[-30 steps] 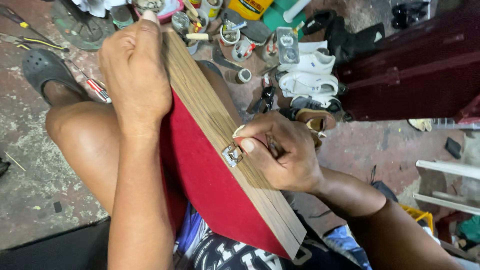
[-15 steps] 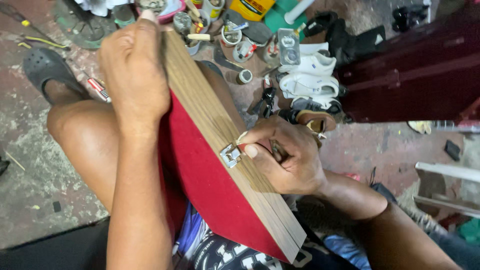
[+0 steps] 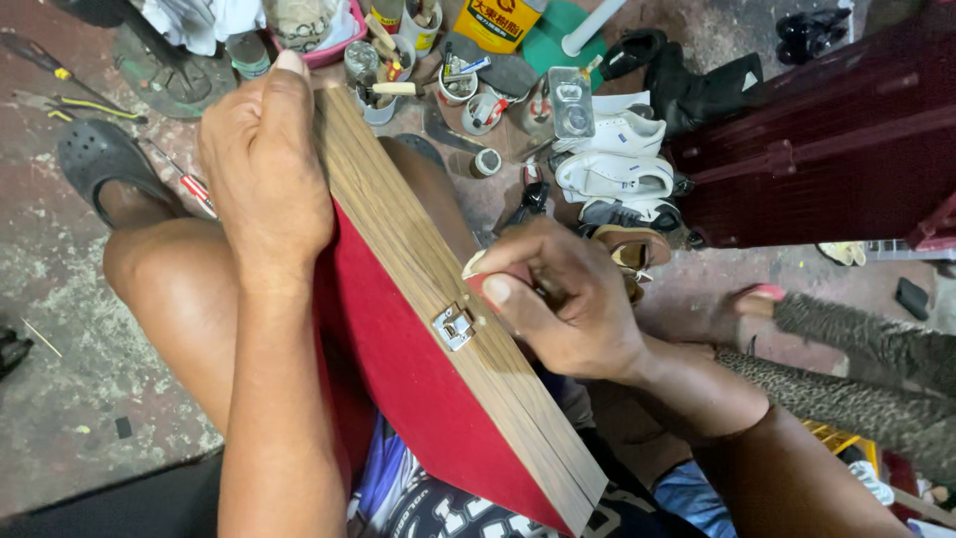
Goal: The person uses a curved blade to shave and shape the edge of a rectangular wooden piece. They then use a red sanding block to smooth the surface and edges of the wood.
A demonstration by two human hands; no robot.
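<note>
Box: one flat wooden box with a brown grain edge and red felt-covered face (image 3: 398,359), standing on its edge across the person's lap, running from upper left to lower right.
Clasp: one small silver metal clasp (image 3: 454,326) on the wood edge, about midway along it.
Left hand: the left hand (image 3: 267,169) is clamped over the far end of the box, fingers curled over the upper corner, thumb tip at the top.
Right hand: the right hand (image 3: 563,299) is closed, fingers pinched together on something small and reddish that I cannot make out; its fingertips touch the wood edge just beside the clasp.
Hands apart: the two hands are well apart, with a bare stretch of wood edge between them.
Edges: the near lower corner of the box sticks out past the lap at the bottom; the red face leans against the left thigh.
Open room: bare stained concrete floor (image 3: 60,399) to the left of the knee.
Crowding: ahead, beyond the box, small pots and tins (image 3: 418,70) stand close together.
Shoes: two white sneakers (image 3: 612,154) stacked, one grey clog (image 3: 95,159) by the knee.
Case: one dark red ribbed case (image 3: 827,139) at the right.
</note>
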